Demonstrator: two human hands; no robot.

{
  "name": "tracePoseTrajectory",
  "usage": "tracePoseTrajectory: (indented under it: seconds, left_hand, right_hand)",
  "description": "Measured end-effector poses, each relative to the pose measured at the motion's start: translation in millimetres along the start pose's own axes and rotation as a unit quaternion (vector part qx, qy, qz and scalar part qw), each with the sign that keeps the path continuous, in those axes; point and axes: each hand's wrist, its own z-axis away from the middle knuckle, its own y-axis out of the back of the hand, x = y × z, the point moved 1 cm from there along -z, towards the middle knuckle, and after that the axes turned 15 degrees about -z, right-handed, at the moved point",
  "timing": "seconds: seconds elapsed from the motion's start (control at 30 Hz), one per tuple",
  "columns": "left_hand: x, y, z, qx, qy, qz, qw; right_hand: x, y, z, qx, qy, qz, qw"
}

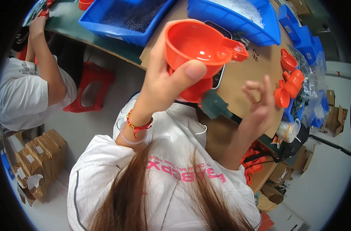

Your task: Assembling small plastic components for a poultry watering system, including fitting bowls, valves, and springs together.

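Red and held up close to the camera, a cup [202, 42] sits in the left hand [164, 71], whose fingers are clamped around its side, the thumb pressing the near wall just below the rim and the handle pointing away to the right. Beneath the bowl, near a lower red part, a dark green piece [215, 104] shows; whether they join is unclear. Beside the counter's edge [275, 129], the blurred right hand [259, 101] has its fingers loosely apart, clear of the cup.

Brown tabletop [237, 71] with red cups [294, 81] and a blue bin [237, 27] of clear pieces [243, 7].
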Motion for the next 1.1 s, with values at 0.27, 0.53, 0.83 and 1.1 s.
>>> tracePoseTrajectory:
  seconds: [0.27, 0.53, 0.83, 1.1]
  left_hand:
    - [-9, 16, -2, -0.04, 0.009, -0.067, 0.997]
    - [-3, 20, -4, -0.074, -0.008, -0.092, 0.993]
    - [-8, 15, -2, -0.129, -0.012, -0.083, 0.988]
    - [13, 2, 4, -0.18, -0.128, -0.276, 0.935]
  right_hand:
    - [69, 18, -76, -0.077, -0.036, 0.42, 0.903]
    - [51, 34, -55, -0.108, -0.028, 0.534, 0.838]
    - [27, 56, 0, -0.16, -0.07, 0.388, 0.905]
    - [-7, 16, 21, -0.004, -0.121, -0.193, 0.974]
